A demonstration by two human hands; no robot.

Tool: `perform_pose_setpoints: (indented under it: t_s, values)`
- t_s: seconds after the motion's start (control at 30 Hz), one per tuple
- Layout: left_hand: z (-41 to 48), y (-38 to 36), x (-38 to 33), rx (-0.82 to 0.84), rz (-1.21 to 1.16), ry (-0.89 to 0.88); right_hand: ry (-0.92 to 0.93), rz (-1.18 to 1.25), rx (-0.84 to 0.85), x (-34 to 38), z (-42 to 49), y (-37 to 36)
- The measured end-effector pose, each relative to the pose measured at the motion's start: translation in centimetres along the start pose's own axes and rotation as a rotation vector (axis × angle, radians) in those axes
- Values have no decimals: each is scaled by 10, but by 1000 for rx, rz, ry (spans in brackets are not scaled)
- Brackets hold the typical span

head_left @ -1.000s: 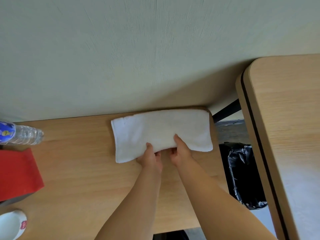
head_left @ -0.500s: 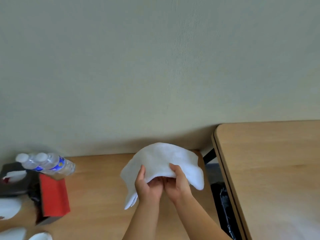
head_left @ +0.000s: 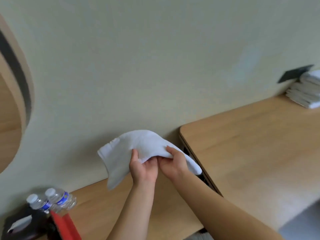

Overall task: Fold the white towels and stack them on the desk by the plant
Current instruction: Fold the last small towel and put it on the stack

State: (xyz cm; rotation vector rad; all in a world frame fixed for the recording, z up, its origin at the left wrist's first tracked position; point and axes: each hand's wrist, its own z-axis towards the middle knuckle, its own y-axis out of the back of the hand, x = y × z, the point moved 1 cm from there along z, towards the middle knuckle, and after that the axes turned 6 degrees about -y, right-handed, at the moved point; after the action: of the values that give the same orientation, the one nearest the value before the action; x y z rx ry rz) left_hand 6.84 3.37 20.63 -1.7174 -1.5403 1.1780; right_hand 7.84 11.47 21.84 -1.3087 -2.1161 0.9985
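Observation:
A folded white towel (head_left: 138, 148) hangs in the air above the near wooden table (head_left: 107, 210), drooping at both ends. My left hand (head_left: 142, 168) and my right hand (head_left: 173, 163) grip it side by side at its near edge, thumbs on top and fingers underneath. A stack of several folded white towels (head_left: 304, 91) lies at the far right end of the second wooden desk (head_left: 251, 144), against the wall. No plant is in view.
Two water bottles (head_left: 52, 200), a red box (head_left: 66, 226) and a black tissue holder (head_left: 22, 226) stand at the table's left end. A gap separates the two tables. A dark panel (head_left: 294, 73) leans on the wall above the stack. A round wooden frame (head_left: 15, 94) sits far left.
Both hands lifted the folded towel off the table and carry it in the air. The view swung up and to the right, bringing the second desk and the towel stack into sight.

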Motion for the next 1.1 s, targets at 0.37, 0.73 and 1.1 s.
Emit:
perform_pose_setpoints:
  t_s: [0.37,0.73,1.1]
  values:
    - [-66,-23,97,158,95,247,341,230,-1,71,-99,28]
    - [-178,-36,244,268,197,325,548,342,6,168,-234,106]
    - [-318,-23,455,219,233,556,715,334,-5,309,-404,241]
